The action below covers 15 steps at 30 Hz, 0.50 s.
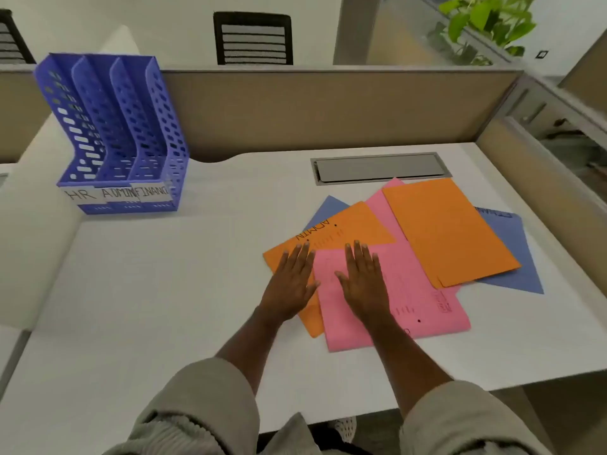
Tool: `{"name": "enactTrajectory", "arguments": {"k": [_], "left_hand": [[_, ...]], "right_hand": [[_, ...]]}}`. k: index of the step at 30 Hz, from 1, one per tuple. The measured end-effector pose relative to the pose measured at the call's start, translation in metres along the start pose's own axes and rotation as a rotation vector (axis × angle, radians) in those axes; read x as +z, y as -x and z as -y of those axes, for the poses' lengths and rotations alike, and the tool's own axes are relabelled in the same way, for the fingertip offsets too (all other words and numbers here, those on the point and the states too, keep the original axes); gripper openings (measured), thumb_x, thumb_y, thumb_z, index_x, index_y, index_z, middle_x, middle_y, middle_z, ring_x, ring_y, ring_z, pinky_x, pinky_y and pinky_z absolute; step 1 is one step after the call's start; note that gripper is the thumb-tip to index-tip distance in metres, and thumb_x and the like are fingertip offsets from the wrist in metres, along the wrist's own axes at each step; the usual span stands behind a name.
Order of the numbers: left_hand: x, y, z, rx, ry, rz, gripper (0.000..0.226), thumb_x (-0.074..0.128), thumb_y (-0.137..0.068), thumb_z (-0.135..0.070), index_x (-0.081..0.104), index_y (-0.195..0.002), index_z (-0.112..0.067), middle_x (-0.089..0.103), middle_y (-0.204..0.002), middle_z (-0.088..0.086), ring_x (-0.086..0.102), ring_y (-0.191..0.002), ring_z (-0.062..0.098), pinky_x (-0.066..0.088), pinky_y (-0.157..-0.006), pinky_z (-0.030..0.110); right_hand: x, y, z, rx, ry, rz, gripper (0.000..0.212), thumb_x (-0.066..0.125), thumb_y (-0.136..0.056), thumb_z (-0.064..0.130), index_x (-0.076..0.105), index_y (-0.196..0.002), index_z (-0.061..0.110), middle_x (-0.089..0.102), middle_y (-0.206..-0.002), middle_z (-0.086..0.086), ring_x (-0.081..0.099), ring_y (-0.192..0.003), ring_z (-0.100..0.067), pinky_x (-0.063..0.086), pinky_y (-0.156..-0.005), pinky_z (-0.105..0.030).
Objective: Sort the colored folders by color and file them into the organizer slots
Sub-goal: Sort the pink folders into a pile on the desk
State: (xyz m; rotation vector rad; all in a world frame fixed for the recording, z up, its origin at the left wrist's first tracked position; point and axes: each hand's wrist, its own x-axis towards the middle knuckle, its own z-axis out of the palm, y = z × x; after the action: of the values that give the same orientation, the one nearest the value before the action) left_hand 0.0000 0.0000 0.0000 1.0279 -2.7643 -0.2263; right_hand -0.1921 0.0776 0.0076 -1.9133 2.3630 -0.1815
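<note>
So both hands are flat with fingers straight: the left hand point(290, 284) presses the near orange folder point(354, 226), marked ADMIN, and the right hand point(363, 282) presses the near pink folder point(410, 303). The folders are thin matte card rectangles fanned loosely on the smooth white desk point(147, 290), right of center. A second orange folder point(450, 231) runs diagonally far-left to near-right over a blue folder point(512, 257). The perforated blue plastic organizer point(111, 126) stands far left, its slots labelled HR, ADMIN and FINANC.
</note>
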Motion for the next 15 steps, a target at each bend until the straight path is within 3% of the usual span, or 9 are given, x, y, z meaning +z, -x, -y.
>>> {"name": "enactTrajectory", "arguments": {"k": [4, 9, 15], "left_hand": [[0.016, -0.023, -0.036, 0.027, -0.054, 0.076, 0.068, 0.035, -0.105, -0.044, 0.017, -0.156, -0.002, 0.008, -0.163, 0.019, 0.006, -0.152, 0.036, 0.011, -0.123, 0.053], [0.038, -0.034, -0.059, -0.077, -0.099, 0.185, 0.071, 0.032, -0.104, -0.044, 0.006, -0.158, -0.006, -0.004, -0.165, 0.017, -0.004, -0.153, 0.034, 0.002, -0.123, 0.052], [0.053, -0.023, -0.073, -0.159, -0.085, 0.212, 0.073, 0.031, -0.103, -0.045, 0.002, -0.158, -0.006, -0.006, -0.165, 0.017, -0.005, -0.153, 0.034, 0.003, -0.123, 0.052]], "right_hand": [[0.002, 0.010, -0.051, 0.042, 0.079, 0.060, 0.071, 0.026, -0.105, 0.050, -0.001, -0.159, 0.013, -0.006, -0.167, -0.011, -0.007, -0.155, -0.028, -0.004, -0.125, -0.044], [0.007, 0.004, -0.097, 0.013, 0.099, 0.145, 0.070, 0.020, -0.105, 0.051, -0.008, -0.159, 0.016, -0.012, -0.167, -0.009, -0.013, -0.154, -0.025, -0.005, -0.125, -0.043], [0.003, -0.018, -0.121, -0.055, 0.041, 0.211, 0.068, 0.023, -0.106, 0.048, -0.006, -0.159, 0.017, -0.009, -0.167, -0.008, -0.010, -0.155, -0.024, -0.003, -0.126, -0.042]]}}
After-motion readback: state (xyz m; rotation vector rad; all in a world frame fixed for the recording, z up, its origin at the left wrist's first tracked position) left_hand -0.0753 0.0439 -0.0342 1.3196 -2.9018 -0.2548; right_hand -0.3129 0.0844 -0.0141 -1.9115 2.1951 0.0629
